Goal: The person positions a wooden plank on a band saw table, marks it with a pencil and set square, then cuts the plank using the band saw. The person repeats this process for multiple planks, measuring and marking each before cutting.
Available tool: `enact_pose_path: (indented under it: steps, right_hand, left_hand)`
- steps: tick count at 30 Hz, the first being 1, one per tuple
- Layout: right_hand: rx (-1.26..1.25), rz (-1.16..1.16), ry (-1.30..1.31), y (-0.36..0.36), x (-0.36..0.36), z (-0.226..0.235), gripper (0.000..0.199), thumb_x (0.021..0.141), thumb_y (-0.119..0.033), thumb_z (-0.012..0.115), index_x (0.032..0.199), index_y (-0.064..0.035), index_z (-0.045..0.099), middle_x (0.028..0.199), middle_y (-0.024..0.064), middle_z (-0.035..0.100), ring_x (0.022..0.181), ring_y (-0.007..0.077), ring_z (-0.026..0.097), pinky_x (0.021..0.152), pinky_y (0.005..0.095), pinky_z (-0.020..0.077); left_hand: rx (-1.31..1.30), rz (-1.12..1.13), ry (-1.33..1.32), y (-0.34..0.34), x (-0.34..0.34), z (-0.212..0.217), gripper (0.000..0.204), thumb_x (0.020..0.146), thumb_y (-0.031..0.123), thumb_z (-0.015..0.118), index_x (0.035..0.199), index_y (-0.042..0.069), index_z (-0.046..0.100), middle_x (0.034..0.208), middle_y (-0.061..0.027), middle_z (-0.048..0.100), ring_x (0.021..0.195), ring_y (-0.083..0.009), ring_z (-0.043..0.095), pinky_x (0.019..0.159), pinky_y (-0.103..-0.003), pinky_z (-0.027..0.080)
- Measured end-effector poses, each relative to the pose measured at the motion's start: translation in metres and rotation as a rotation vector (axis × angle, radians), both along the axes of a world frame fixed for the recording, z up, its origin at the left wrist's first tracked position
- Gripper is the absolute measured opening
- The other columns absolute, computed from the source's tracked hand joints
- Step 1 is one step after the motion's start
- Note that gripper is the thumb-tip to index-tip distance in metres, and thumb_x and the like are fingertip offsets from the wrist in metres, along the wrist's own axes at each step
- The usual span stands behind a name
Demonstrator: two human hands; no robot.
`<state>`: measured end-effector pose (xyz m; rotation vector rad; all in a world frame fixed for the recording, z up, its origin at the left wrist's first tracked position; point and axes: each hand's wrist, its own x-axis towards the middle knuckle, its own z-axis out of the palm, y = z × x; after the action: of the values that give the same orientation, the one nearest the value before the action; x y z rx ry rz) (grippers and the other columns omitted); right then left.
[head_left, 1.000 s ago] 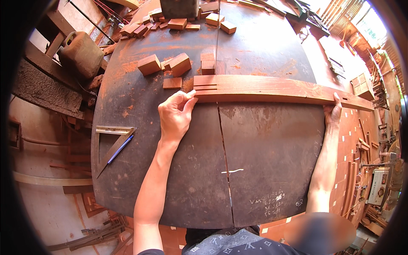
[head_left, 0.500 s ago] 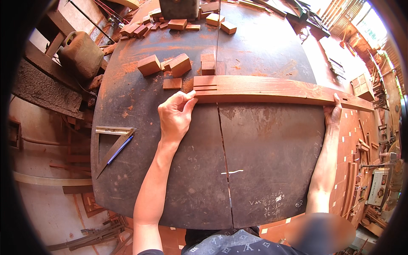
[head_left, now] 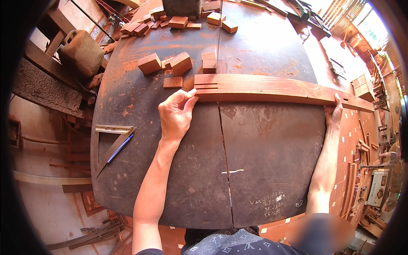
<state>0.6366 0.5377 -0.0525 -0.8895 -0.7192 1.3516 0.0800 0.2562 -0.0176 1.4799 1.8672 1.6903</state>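
A long reddish wooden beam [head_left: 267, 88] lies across the dark tabletop, reaching past its right edge. Two slots are cut into its left end, and a small mortise shows near its right end. My left hand [head_left: 175, 114] pinches the lower corner of the slotted end between thumb and fingers. Near the other end, my right hand [head_left: 333, 112] grips the beam from below, thumb against its near side. Just beyond the left end are small wooden blocks: a flat one [head_left: 173, 82], a thicker one [head_left: 180, 63] and one [head_left: 208, 63] by the table's seam.
On the left of the dark table [head_left: 263, 144] lie a triangular set square [head_left: 114, 146] and a blue pen [head_left: 120, 148]. Offcuts [head_left: 178, 22] are heaped at the far edge. A dusty jerrycan [head_left: 80, 54] stands beyond the left edge; timber [head_left: 349, 189] lies on the floor at right.
The slotted end of the beam has tilted or shifted very slightly away from me. Both hands keep their hold, and the blocks, set square and pen stay in place.
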Motion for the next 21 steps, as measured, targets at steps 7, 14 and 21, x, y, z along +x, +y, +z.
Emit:
enact_pose_path:
  steps: [7, 14, 21]
  right_hand:
    - [0.007, -0.016, -0.018, -0.001, -0.003, 0.001, 0.046, 0.104, -0.022, 0.071, 0.143, -0.0040, 0.055, 0.138, 0.0124, 0.068, 0.127, 0.0284, 0.068, 0.108, 0.0462, 0.0569]
    - [0.002, -0.004, 0.001, -0.001, -0.003, 0.003, 0.042, 0.104, -0.022, 0.071, 0.140, -0.0046, 0.058, 0.136, 0.0114, 0.069, 0.125, 0.0271, 0.068, 0.108, 0.0454, 0.0566]
    - [-0.006, 0.010, 0.008, 0.000, -0.004, 0.002, 0.038, 0.104, -0.021, 0.071, 0.136, -0.0050, 0.060, 0.133, 0.0106, 0.071, 0.123, 0.0260, 0.069, 0.106, 0.0434, 0.0576]
  left_hand:
    - [-0.027, 0.000, -0.012, 0.000, 0.001, 0.001, 0.012, 0.096, -0.003, 0.080, 0.088, -0.002, 0.071, 0.095, -0.0040, 0.082, 0.081, -0.0042, 0.072, 0.071, -0.024, 0.061]
    - [-0.035, -0.003, -0.015, 0.000, 0.001, -0.001, 0.012, 0.096, -0.004, 0.079, 0.088, -0.002, 0.070, 0.094, -0.0029, 0.081, 0.082, -0.0029, 0.070, 0.072, -0.024, 0.060]
    - [-0.015, -0.006, -0.030, -0.001, 0.001, -0.001, 0.011, 0.095, -0.004, 0.080, 0.090, -0.003, 0.071, 0.089, -0.0031, 0.078, 0.078, -0.0039, 0.069, 0.069, -0.024, 0.056]
